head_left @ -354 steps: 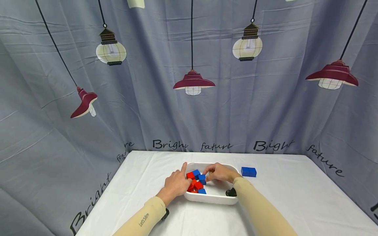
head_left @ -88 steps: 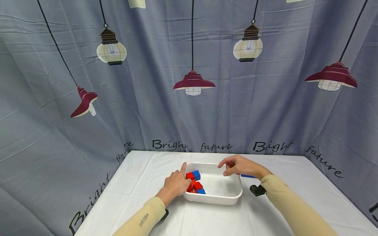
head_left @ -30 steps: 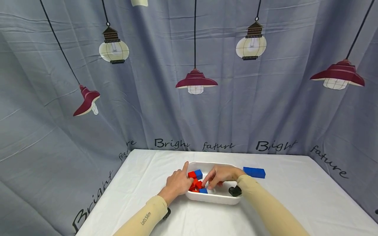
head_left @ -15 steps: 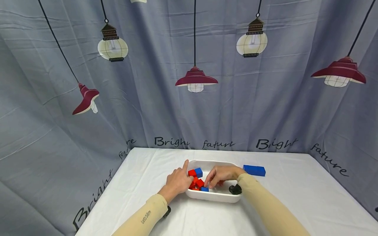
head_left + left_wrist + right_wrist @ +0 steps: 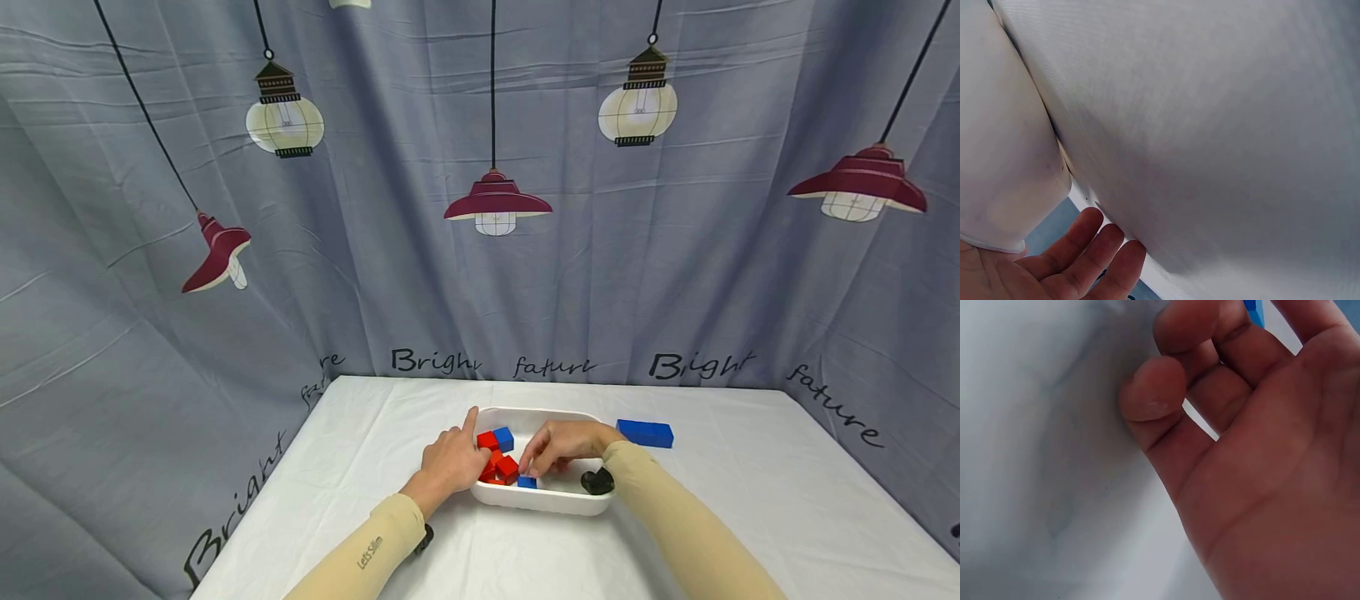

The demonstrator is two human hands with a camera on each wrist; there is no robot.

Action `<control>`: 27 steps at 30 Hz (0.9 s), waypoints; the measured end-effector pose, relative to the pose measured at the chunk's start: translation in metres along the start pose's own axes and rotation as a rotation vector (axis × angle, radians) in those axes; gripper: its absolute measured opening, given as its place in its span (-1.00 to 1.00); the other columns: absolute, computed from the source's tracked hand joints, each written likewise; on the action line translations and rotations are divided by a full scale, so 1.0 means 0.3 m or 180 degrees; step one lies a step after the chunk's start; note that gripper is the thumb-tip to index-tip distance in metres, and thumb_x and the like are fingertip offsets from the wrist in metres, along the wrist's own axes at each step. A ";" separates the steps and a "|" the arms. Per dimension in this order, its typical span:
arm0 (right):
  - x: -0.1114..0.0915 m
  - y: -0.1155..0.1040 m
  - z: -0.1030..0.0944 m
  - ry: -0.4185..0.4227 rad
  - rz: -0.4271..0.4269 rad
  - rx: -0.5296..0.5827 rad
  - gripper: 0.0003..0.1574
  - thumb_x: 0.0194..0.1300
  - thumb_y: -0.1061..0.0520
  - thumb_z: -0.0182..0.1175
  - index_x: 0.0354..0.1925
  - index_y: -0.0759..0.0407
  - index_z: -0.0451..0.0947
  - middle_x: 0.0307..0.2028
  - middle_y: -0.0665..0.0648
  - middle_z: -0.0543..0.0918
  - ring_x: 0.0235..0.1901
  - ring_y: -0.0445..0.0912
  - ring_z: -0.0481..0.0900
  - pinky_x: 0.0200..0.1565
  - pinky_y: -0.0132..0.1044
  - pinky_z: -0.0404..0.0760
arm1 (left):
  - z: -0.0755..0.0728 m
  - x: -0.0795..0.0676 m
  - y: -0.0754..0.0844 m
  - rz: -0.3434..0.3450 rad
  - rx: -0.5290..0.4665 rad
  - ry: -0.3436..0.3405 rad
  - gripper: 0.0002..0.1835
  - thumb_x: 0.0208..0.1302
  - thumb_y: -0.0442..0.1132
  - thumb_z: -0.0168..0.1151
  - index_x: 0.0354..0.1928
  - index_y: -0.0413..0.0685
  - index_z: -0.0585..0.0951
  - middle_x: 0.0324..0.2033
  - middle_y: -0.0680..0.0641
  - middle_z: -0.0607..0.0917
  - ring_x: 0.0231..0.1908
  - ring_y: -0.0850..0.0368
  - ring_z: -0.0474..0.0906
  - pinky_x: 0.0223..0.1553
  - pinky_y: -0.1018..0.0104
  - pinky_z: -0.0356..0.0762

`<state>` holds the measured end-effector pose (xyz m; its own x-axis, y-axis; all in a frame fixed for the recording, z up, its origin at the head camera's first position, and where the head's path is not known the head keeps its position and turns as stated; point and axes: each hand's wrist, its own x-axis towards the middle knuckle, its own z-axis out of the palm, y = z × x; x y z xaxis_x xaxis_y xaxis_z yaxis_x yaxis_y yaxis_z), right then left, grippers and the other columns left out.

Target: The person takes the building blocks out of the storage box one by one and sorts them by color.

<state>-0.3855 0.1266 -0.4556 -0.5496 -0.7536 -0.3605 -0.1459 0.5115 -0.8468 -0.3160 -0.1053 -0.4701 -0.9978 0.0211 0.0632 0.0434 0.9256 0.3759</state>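
Note:
A white tray (image 5: 540,502) stands on the table with several red blocks (image 5: 507,468) and two blue ones in its left part. My left hand (image 5: 452,460) holds the tray's left rim, thumb over the inside, index finger stretched along the edge. In the left wrist view its other fingers (image 5: 1085,259) lie outside the tray wall. Inside the tray, my right hand (image 5: 562,443) pinches a blue block (image 5: 527,482) near the front wall, partly hidden by the fingertips. The right wrist view shows a bit of that block (image 5: 1254,311) beyond the curled fingers. Another blue block (image 5: 503,439) sits at the back left beside a red one.
Blue blocks in a row (image 5: 645,433) lie on the white-covered table (image 5: 750,483), just right of the tray's back corner. A grey curtain (image 5: 375,275) printed with lamps hangs behind the table. Black wrist cameras (image 5: 597,482) are strapped to both forearms.
The blue row outside the tray has grown longer, and fewer blue blocks lie inside. My right hand has come back into the tray and drawn the front blue block rightward. Left hand unmoved.

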 end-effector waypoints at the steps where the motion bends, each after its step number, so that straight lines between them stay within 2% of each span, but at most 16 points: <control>1: 0.002 0.000 -0.001 -0.0012 0.0018 -0.0011 -0.75 0.18 0.20 0.39 -0.13 0.19 0.78 -0.52 -0.06 0.63 -0.55 -0.14 0.39 -0.50 -0.38 0.33 | 0.000 0.000 0.000 -0.0004 -0.0005 -0.0002 -0.19 0.26 0.03 0.11 0.55 0.08 0.18 0.03 -0.21 0.65 -0.03 -0.11 0.59 0.00 -0.16 0.58; 7: 0.006 -0.001 -0.002 -0.0072 0.0019 -0.0210 -0.76 0.15 0.20 0.41 -0.15 0.17 0.79 -0.51 -0.08 0.66 -0.55 -0.18 0.41 -0.51 -0.40 0.35 | 0.000 0.003 -0.001 -0.0020 -0.0017 -0.0013 -0.19 0.27 0.03 0.11 0.56 0.09 0.17 0.04 -0.21 0.64 -0.02 -0.11 0.57 0.00 -0.17 0.57; 14: 0.012 -0.008 0.007 -0.0119 0.0100 -0.0459 -0.84 0.14 0.20 0.42 -0.24 0.10 0.76 -0.56 -0.09 0.57 -0.56 -0.18 0.36 -0.49 -0.39 0.31 | 0.002 0.004 -0.008 -0.0004 -0.0022 -0.0004 -0.19 0.25 0.02 0.10 0.55 0.09 0.17 0.04 -0.21 0.64 -0.03 -0.11 0.58 -0.01 -0.17 0.57; 27: 0.001 0.014 -0.004 0.0133 0.0111 -0.0355 -0.79 0.15 0.21 0.34 -0.19 0.11 0.74 -0.57 -0.04 0.52 -0.52 -0.15 0.40 -0.45 -0.38 0.34 | -0.001 -0.002 0.001 -0.0027 0.0001 -0.0035 -0.19 0.27 0.02 0.10 0.56 0.10 0.16 0.05 -0.21 0.64 -0.02 -0.11 0.57 0.01 -0.15 0.58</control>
<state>-0.3872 0.1291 -0.4587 -0.5894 -0.7179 -0.3705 -0.2154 0.5817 -0.7844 -0.3154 -0.1051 -0.4697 -0.9986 0.0173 0.0499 0.0348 0.9260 0.3760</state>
